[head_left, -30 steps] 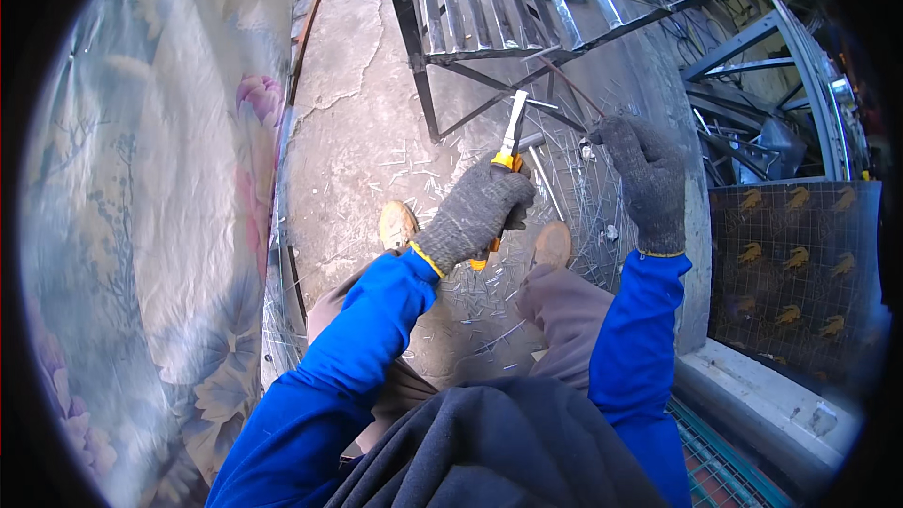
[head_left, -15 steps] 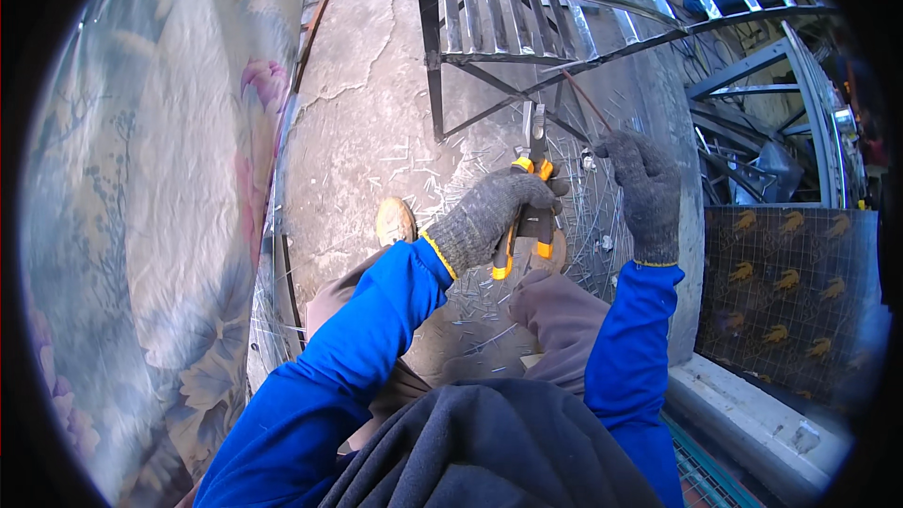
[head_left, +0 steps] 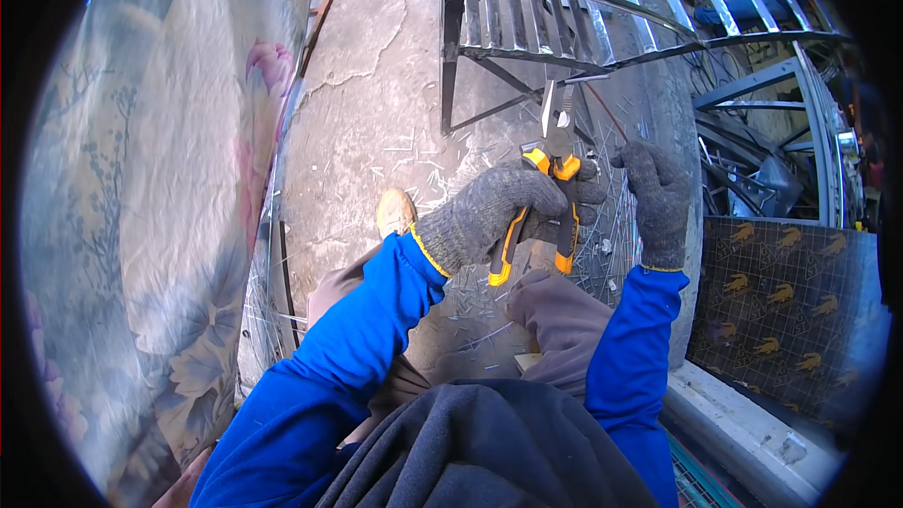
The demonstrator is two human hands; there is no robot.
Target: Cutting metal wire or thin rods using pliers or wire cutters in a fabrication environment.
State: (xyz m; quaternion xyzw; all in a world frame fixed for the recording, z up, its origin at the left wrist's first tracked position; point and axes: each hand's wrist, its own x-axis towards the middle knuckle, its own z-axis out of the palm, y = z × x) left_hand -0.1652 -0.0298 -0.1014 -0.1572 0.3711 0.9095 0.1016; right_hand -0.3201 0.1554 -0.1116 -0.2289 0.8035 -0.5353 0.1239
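Observation:
My left hand (head_left: 499, 207), in a grey knitted glove, is closed around the handles of a pair of pliers (head_left: 560, 146) with orange and black grips. The jaws point away from me and stand apart, just below the near edge of a metal slatted frame (head_left: 527, 55). Over to the right, my gloved right hand (head_left: 656, 196) pinches a thin reddish-brown rod (head_left: 607, 111). That rod slants up and left from my fingers toward the frame; its far end lies close to the plier jaws.
Cut metal bits and thin wires (head_left: 404, 146) litter the concrete floor. A floral cloth (head_left: 179, 226) hangs along the left. On the right are a grey metal stand (head_left: 823, 132), a dark patterned panel (head_left: 776, 310) and a pale ledge (head_left: 752, 423).
The plier jaws and handles have spread apart, and the pliers have shifted slightly right. My right hand has moved a little right and down with the rod. The view has shifted slightly.

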